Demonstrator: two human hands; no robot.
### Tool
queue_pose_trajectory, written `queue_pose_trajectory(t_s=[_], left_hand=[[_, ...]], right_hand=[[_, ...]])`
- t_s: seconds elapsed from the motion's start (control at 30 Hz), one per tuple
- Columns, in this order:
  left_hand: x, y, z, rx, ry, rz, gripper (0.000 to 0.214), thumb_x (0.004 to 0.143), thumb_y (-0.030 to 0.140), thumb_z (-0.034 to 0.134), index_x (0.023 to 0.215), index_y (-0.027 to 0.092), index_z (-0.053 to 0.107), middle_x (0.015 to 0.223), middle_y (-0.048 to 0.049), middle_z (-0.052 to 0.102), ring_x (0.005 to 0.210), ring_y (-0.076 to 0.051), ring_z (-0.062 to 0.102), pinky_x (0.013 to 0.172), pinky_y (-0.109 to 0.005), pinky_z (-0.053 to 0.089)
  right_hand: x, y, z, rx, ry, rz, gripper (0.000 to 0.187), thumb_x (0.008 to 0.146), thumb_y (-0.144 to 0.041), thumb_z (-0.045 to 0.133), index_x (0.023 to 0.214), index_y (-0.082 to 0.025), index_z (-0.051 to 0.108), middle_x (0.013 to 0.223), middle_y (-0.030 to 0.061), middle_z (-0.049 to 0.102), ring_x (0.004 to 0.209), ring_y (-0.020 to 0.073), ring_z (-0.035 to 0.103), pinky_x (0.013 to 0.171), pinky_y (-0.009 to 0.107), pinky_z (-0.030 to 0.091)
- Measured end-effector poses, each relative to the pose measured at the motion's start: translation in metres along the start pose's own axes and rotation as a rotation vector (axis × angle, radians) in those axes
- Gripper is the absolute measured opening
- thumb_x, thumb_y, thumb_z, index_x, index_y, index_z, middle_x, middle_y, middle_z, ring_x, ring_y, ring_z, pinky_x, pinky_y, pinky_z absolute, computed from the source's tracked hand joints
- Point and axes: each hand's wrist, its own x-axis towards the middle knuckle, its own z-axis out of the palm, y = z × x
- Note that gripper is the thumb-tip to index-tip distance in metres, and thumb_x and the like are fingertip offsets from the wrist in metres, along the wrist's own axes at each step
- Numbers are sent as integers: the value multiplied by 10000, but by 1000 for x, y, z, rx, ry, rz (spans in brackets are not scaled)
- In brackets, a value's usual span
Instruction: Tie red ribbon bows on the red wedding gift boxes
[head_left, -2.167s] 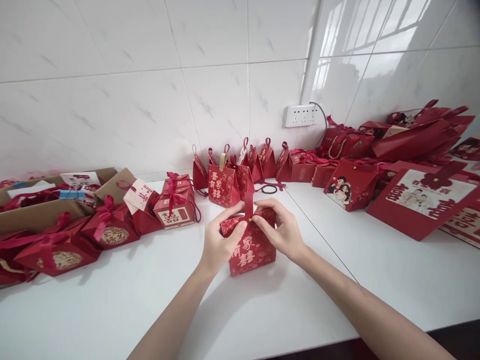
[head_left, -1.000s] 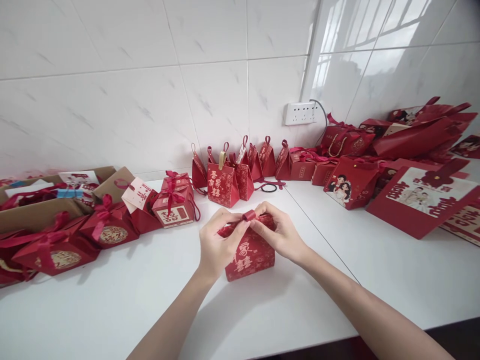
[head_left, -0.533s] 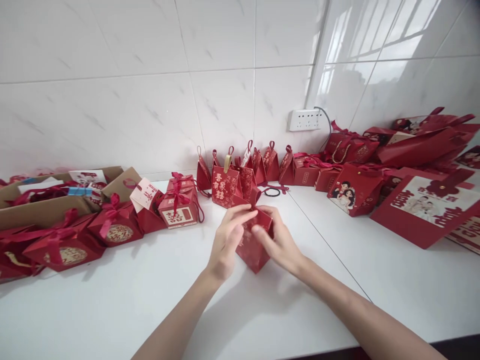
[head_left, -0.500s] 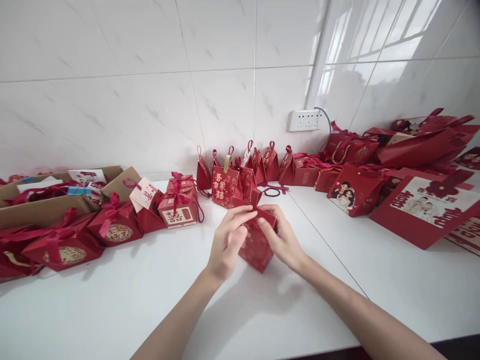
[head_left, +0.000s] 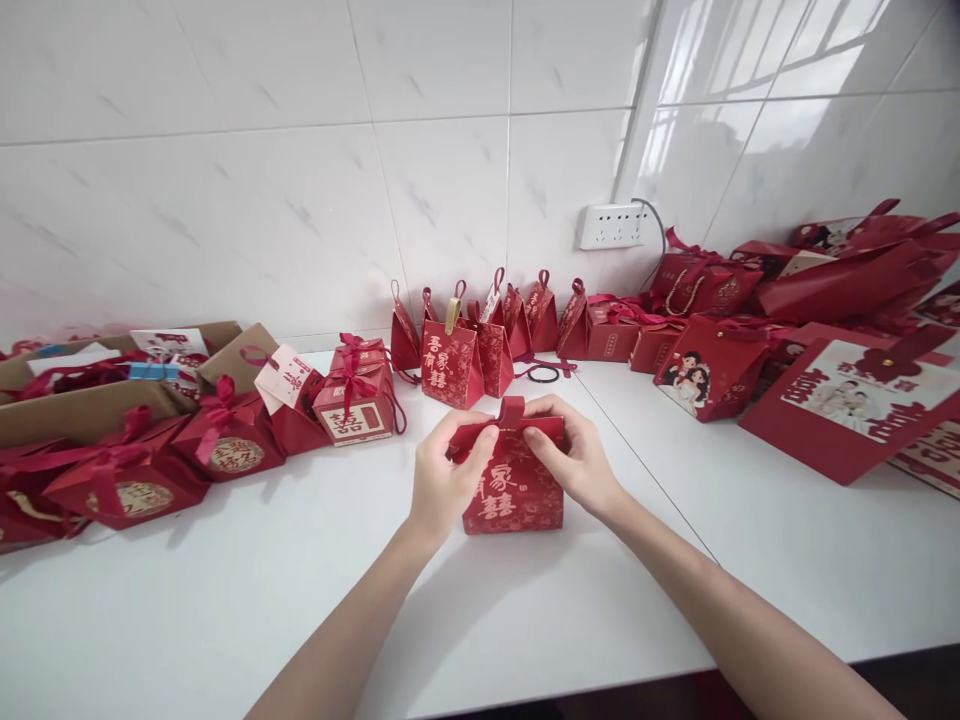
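Observation:
A red gift box (head_left: 517, 490) with light Chinese lettering and a floral print stands upright on the white tabletop, its printed front facing me. My left hand (head_left: 452, 465) pinches the top left edge, thumb in front and fingers behind. On the top right edge, my right hand (head_left: 574, 455) grips the same way. Between the two hands a dark red strap loop (head_left: 512, 408) sticks up from the box's top. The fingertips behind the box are hidden. Just beyond it stands a similar red box with a gold strap (head_left: 450, 365).
Several small red boxes with loops (head_left: 540, 315) line the tiled wall. Left are ribboned boxes (head_left: 354, 395) and an open cardboard carton (head_left: 90, 415). Right, red boxes and bags (head_left: 709, 370) are piled up. A black ring (head_left: 543, 374) lies behind my hands, below a power socket (head_left: 616, 227).
The box has turned from a corner-on angle so its lettered front faces me. Both hands have shifted to its top corners, and the strap loop now shows upright between them.

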Motion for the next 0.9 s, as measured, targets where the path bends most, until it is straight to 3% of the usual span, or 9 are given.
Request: queue_pose_trajectory(t_s=[0.2,0.33,0.7,0.8,0.9], left_hand=[[-3,0,0,99,6,130,117,819,282,577,795,182,632,728,0,668,656,-118,615,620,-209,491],[-1,0,-2,110,-13,149,119,819,271,575,773,183,640,702,6,665,632,-113,604,611,-204,484],[5,4,-8,14,-162,-9,204,794,295,570,627,180,560,546,36,541,515,-98,505,529,-209,433],[3,2,-6,-26,-171,11,83,760,266,607,769,185,589,680,17,618,616,-118,575,583,-215,468],[1,1,-3,-16,-115,75,115,758,247,617,857,189,618,810,-12,662,742,-139,615,676,-230,495]], right_hand=[[-2,1,5,-72,112,-226,179,784,-139,551,940,-227,539,865,19,650,782,157,629,701,283,514],[-2,-2,5,-51,81,-177,92,794,-157,543,861,-219,554,783,10,652,716,154,630,648,274,519],[0,-3,3,-48,49,-92,73,787,-176,538,828,-203,592,797,12,669,694,138,629,638,250,512],[0,-5,3,-47,40,-96,52,789,-186,537,810,-200,583,777,10,665,676,135,623,628,249,508],[0,-6,2,-57,28,-106,38,786,-193,537,798,-201,573,751,6,658,656,136,615,612,251,503]])
